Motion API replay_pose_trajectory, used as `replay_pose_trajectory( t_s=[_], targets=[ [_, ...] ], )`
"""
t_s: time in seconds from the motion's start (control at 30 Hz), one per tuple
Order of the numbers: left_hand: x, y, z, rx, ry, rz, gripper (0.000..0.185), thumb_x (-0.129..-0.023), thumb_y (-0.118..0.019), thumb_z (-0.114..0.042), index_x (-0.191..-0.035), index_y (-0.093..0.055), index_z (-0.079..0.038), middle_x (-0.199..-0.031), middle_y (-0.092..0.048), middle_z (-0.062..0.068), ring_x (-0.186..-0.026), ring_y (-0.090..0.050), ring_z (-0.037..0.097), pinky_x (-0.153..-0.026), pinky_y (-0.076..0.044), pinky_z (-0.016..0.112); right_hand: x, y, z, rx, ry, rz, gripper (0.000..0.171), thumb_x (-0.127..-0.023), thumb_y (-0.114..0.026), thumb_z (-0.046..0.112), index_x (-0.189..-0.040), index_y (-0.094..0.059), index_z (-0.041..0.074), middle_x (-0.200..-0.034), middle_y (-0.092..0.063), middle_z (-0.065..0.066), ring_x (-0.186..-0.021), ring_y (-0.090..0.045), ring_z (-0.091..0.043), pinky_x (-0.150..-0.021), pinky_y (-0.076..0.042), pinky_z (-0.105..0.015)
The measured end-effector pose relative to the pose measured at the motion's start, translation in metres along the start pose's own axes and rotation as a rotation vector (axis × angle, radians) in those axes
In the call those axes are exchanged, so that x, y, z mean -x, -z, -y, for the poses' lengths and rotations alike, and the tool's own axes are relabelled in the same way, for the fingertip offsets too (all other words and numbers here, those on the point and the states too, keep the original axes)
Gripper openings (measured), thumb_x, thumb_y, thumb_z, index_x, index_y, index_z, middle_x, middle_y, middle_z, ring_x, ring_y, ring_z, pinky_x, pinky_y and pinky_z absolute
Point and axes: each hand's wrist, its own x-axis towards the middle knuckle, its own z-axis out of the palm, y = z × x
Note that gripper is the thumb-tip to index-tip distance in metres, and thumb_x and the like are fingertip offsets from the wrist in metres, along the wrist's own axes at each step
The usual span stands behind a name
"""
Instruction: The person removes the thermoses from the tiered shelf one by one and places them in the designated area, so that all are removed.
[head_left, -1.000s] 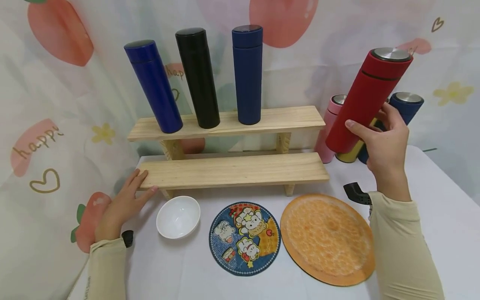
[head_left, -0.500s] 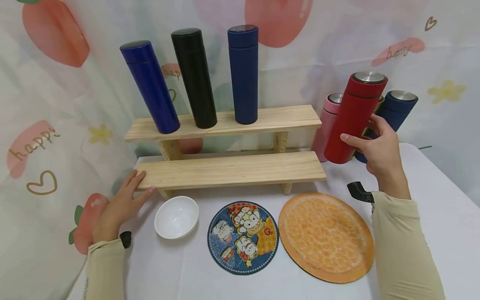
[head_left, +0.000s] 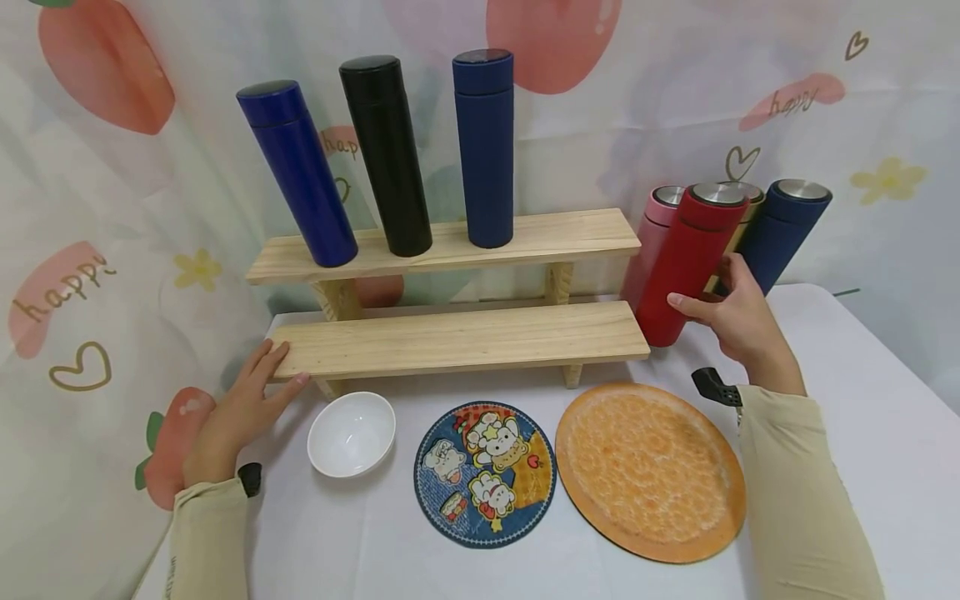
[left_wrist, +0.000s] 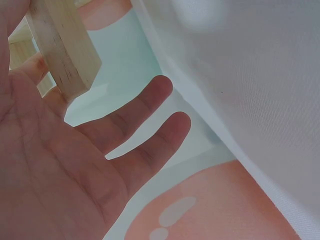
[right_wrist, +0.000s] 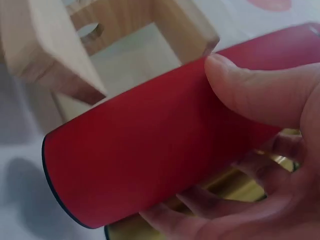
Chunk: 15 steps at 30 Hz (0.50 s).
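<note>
My right hand (head_left: 742, 325) grips a red thermos bottle (head_left: 684, 271) with a steel lid, thumb on its near side and fingers behind it. The bottle leans a little, its base low beside the right end of the two-tier wooden shelf (head_left: 461, 342). In the right wrist view its smooth red side (right_wrist: 150, 135) crosses the frame, close to the wood. My left hand (head_left: 234, 421) rests at the left end of the lower tier, fingertips on the plank. In the left wrist view, two straight fingers (left_wrist: 145, 102) extend past the plank's end (left_wrist: 70, 55).
A bright blue bottle (head_left: 300, 175), a black one (head_left: 387, 158) and a navy one (head_left: 484, 150) stand on the upper tier. Pink (head_left: 643, 242), gold (head_left: 752, 200) and navy (head_left: 783, 233) bottles stand behind the red one. In front lie a white bowl (head_left: 351, 435), cartoon mat (head_left: 483, 475) and orange mat (head_left: 651, 475).
My right hand has lowered the red bottle and brought it left, from in front of the back bottles to beside the shelf's end. The left hand has stayed at the shelf.
</note>
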Motion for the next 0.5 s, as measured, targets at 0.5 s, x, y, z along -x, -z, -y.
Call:
replay_pose_trajectory(
  t_s=[0.5],
  targets=[
    [0.001, 0.002, -0.004, 0.004, 0.016, 0.017, 0.09, -0.11, -0.055, -0.055, -0.172, -0.012, -0.008, -0.177, 0.003, 0.023, -0.155, -0.014, 0.059, -0.114, -0.023, 0.08, -0.004, 0.001, -0.026, -0.058, 0.001, 0.048, 0.083, -0.098, -0.079, 0.007, -0.161, -0.028, 0.028, -0.158, -0.035, -0.009, -0.132, -0.041, -0.019, -0.086, -0.056, -0.017]
  ],
)
